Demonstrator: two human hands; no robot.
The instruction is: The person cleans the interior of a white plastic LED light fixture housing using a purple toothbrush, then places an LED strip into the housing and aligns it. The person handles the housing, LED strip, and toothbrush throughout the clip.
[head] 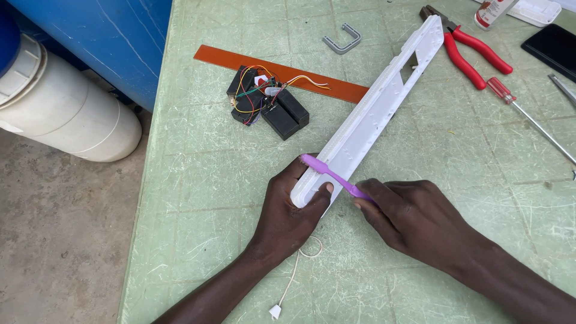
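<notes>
A long white plastic housing [375, 108] lies diagonally on the green table [198, 198], its far end up at the right. My left hand [288, 210] grips its near end, thumb pressed on top. My right hand [402, 213] holds a purple toothbrush [333, 174] by the handle; the brush head rests on the housing's near end, just above my left thumb.
Black battery blocks with coloured wires [264, 102] lie on an orange strip [282, 73]. A grey U-shaped bracket [343, 41], red-handled pliers [471, 51], a red-handled screwdriver [528, 117] and a black flat object [555, 48] sit further back. A white cord with plug [288, 288] trails under my left wrist. A blue drum [102, 42] and a white container [66, 108] stand left of the table.
</notes>
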